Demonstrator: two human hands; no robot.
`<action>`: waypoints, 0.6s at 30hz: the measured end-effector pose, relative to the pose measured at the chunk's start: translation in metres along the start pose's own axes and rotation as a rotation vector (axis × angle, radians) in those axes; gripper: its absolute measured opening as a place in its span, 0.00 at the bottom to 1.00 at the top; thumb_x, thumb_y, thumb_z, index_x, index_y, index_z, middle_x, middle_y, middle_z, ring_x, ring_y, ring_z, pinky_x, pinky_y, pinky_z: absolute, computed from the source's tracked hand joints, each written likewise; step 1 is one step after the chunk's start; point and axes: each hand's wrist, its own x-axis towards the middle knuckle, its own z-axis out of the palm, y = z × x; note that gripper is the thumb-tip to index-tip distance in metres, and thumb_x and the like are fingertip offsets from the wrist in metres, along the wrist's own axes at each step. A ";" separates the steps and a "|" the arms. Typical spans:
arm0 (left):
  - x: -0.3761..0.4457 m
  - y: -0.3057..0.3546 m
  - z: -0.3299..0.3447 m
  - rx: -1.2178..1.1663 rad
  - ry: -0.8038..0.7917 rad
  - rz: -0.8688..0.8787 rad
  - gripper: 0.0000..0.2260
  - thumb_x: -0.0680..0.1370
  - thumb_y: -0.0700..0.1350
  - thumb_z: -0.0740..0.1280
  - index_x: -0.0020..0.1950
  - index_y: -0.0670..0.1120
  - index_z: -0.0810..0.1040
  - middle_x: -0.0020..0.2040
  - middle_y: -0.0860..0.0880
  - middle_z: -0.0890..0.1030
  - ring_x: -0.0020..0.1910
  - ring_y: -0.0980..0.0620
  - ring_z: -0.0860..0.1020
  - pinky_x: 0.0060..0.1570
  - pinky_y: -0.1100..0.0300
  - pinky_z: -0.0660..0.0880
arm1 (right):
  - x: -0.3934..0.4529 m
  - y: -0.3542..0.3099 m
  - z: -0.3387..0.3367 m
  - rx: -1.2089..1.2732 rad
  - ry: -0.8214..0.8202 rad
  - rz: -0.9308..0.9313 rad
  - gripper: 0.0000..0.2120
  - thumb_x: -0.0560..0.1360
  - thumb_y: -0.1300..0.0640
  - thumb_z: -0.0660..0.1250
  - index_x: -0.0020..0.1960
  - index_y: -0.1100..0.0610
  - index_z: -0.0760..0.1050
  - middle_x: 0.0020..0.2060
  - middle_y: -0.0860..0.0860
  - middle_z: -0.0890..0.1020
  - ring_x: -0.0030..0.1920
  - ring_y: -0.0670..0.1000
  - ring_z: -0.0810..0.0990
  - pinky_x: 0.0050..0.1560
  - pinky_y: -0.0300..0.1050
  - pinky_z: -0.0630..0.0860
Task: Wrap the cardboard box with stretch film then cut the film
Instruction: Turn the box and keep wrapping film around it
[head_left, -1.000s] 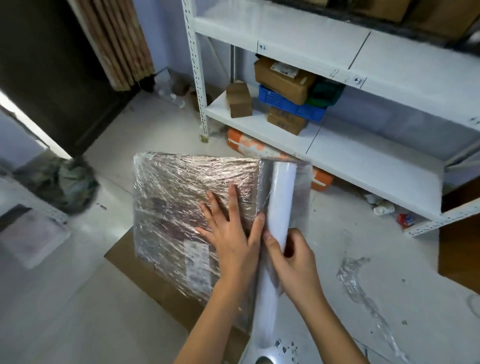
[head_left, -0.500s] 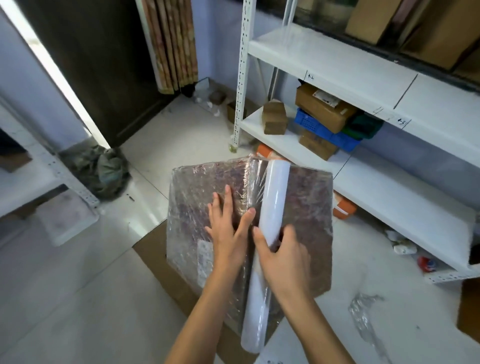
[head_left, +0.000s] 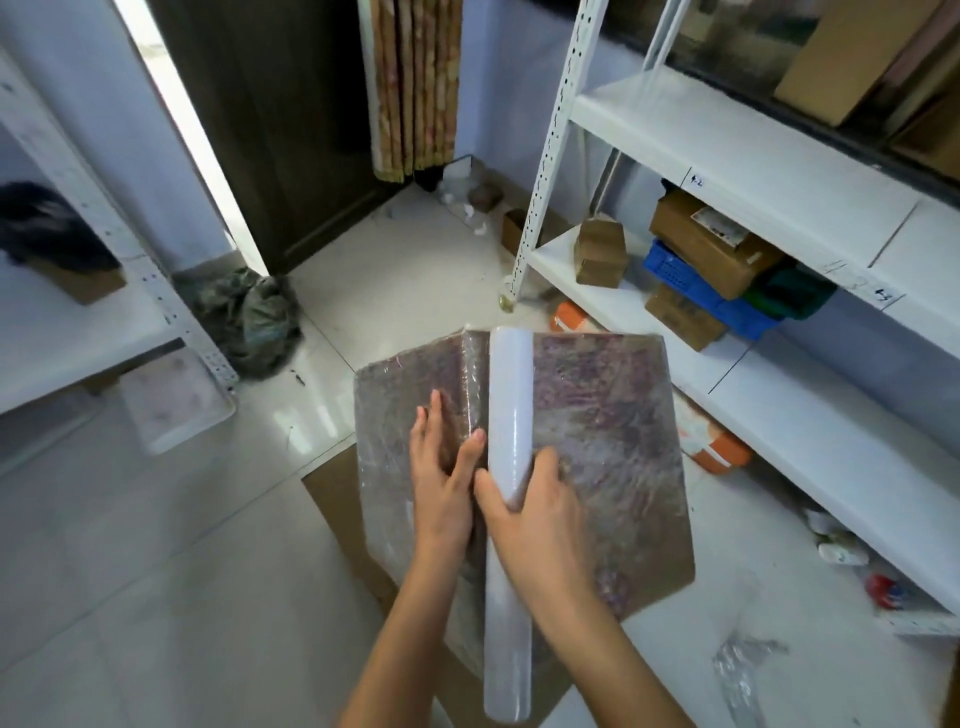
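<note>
A flat cardboard box, covered in shiny stretch film, lies in front of me on a sheet of brown cardboard. A long white roll of stretch film lies lengthwise across the middle of the box. My right hand grips the roll around its middle. My left hand rests flat with straight fingers on the film just left of the roll. A short strip of film runs from the roll to the box under my left fingers.
White metal shelving stands to the right with brown boxes and a blue crate. Another shelf stands at the left, with a dark bundle of cloth beside it. A scrap of film lies on the floor at lower right.
The roll has travelled left across the box top, from its right edge to the middle. My view has lifted and turned, and the box sits further right in it.
</note>
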 end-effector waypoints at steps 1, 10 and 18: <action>0.000 -0.003 -0.004 -0.015 0.009 0.007 0.27 0.68 0.63 0.65 0.66 0.67 0.62 0.75 0.51 0.61 0.74 0.57 0.58 0.73 0.54 0.55 | 0.000 0.000 0.003 0.050 -0.029 0.009 0.19 0.74 0.41 0.63 0.51 0.55 0.64 0.48 0.55 0.79 0.49 0.56 0.78 0.48 0.49 0.75; -0.007 -0.012 -0.025 -0.081 0.048 0.026 0.26 0.68 0.59 0.68 0.66 0.64 0.66 0.74 0.50 0.64 0.73 0.56 0.62 0.72 0.55 0.59 | -0.013 -0.005 0.020 0.184 -0.091 0.042 0.18 0.72 0.42 0.66 0.51 0.50 0.62 0.44 0.52 0.78 0.46 0.55 0.79 0.48 0.54 0.77; 0.000 -0.028 -0.071 -0.096 0.165 -0.013 0.22 0.69 0.51 0.67 0.63 0.60 0.69 0.65 0.62 0.71 0.69 0.59 0.68 0.70 0.55 0.64 | -0.011 -0.023 0.051 0.188 -0.204 -0.079 0.21 0.69 0.41 0.69 0.56 0.50 0.71 0.44 0.45 0.79 0.46 0.48 0.79 0.48 0.46 0.77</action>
